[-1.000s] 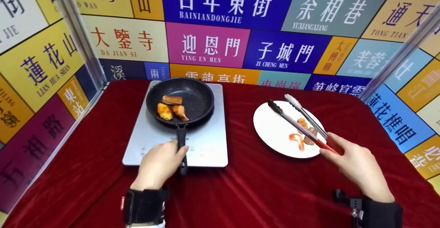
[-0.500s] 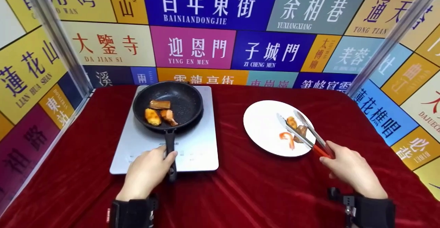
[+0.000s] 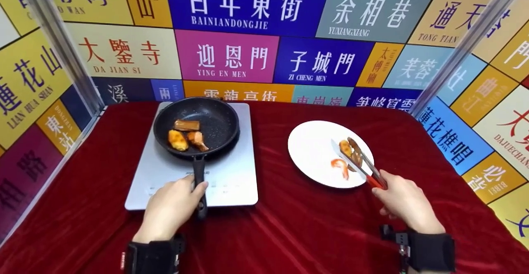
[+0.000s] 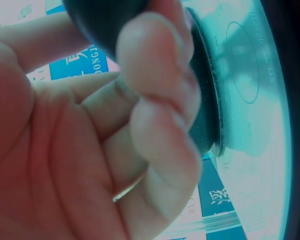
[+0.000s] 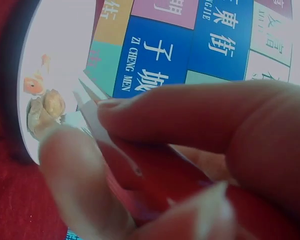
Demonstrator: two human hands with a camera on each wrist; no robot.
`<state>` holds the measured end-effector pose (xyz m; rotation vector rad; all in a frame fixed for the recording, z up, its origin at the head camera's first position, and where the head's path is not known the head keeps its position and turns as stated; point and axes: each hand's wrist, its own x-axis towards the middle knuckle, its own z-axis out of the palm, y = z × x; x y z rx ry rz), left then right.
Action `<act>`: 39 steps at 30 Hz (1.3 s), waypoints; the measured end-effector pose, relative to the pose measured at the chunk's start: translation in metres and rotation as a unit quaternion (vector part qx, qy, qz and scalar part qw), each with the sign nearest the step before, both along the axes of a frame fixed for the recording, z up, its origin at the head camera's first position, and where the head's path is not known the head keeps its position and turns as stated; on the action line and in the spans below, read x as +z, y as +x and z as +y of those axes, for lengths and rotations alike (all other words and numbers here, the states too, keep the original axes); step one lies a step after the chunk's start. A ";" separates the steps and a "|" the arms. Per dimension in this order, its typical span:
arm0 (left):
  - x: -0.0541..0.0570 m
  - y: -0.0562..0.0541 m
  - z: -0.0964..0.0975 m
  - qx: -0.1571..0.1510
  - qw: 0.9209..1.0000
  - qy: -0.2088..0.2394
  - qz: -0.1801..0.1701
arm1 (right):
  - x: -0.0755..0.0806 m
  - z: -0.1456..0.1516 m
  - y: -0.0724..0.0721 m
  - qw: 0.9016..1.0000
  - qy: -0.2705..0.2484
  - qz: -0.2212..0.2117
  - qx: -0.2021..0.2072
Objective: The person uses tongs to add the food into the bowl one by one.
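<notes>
My left hand (image 3: 171, 201) grips the black handle of a frying pan (image 3: 215, 121), which sits on a silver induction cooktop (image 3: 140, 183). Inside the pan lie a brown rectangular piece (image 3: 187, 125), a yellow browned piece (image 3: 177, 140) and a pinkish-brown piece (image 3: 198, 139). My right hand (image 3: 407, 201) holds red-handled metal tongs (image 3: 374, 174) over a white plate (image 3: 306, 158). The tongs' arms straddle a yellow browned piece (image 3: 345, 146) and a brown piece (image 3: 356, 158) on the plate. Beside them is an orange-and-white shrimp (image 3: 341, 168). In the right wrist view, thumb and fingers press the red handles (image 5: 155, 175).
A dark red cloth (image 3: 264, 232) covers the table. Behind it and at both sides stand panels with coloured sign blocks (image 3: 231, 55), joined by metal posts (image 3: 454, 59). The cooktop is at the left, the plate at the right.
The tongs have come down from above the plate to the food on it, and their arms have drawn closer together. The left hand stays on the pan handle; the head view has shifted.
</notes>
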<state>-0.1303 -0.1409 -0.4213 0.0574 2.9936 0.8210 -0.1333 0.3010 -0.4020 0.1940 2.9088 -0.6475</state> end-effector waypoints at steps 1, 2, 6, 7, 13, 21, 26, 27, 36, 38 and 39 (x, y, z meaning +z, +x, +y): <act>0.000 0.000 0.000 0.000 1.000 0.000 0.000 | -0.001 -0.001 0.000 1.000 0.002 0.003 0.001; 0.001 0.000 -0.001 0.001 1.000 0.000 0.000 | -0.001 -0.002 0.000 1.000 0.003 0.007 0.003; 0.001 0.001 -0.001 0.002 1.000 -0.002 0.000 | -0.003 -0.007 0.000 1.000 0.009 0.018 0.008; 0.001 0.001 -0.001 0.002 1.000 -0.003 0.001 | -0.003 -0.008 0.000 1.000 0.009 0.021 0.009; 0.002 0.002 -0.002 0.005 1.000 -0.006 0.007 | -0.001 -0.011 0.000 1.000 0.012 0.017 0.011; 0.000 0.002 -0.003 0.008 1.000 -0.005 -0.007 | 0.005 -0.009 0.003 1.000 0.015 -0.014 0.009; 0.000 0.002 -0.004 0.009 1.000 -0.007 -0.004 | 0.004 -0.012 0.003 1.000 0.021 0.005 0.020; 0.000 0.002 -0.004 0.010 1.000 -0.007 -0.004 | 0.003 -0.012 0.003 0.999 0.024 0.010 0.024; -0.002 0.001 -0.001 0.012 1.000 -0.009 -0.003 | 0.002 -0.004 0.004 0.999 0.012 0.019 0.043; -0.002 0.000 0.001 0.009 1.000 -0.009 0.000 | 0.002 0.000 0.004 0.999 0.004 0.021 0.043; -0.002 -0.001 0.002 0.008 1.000 -0.009 0.002 | 0.002 0.002 0.005 0.999 -0.001 0.021 0.043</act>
